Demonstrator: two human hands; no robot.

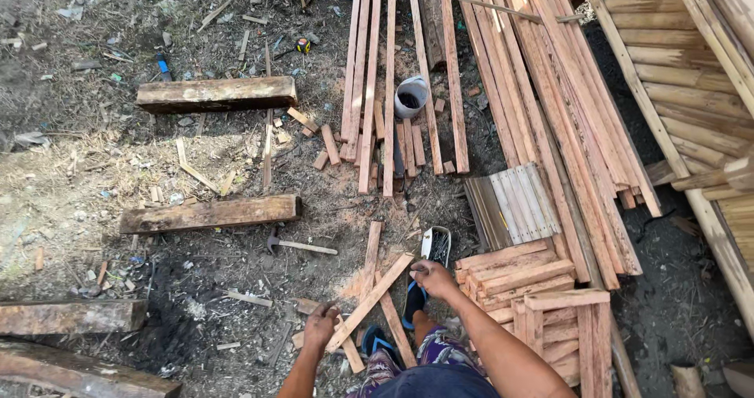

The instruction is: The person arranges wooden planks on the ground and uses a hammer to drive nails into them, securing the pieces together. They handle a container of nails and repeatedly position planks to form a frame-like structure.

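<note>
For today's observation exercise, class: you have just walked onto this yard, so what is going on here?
A person stands over bare, littered ground, looking down at a thin wooden slat that lies slanted across other short slats. The left hand grips its lower end and the right hand is on its upper end. A hand saw lies just beyond the right hand, a hammer to the left. Cut slats are stacked at the right, long slats farther off.
</note>
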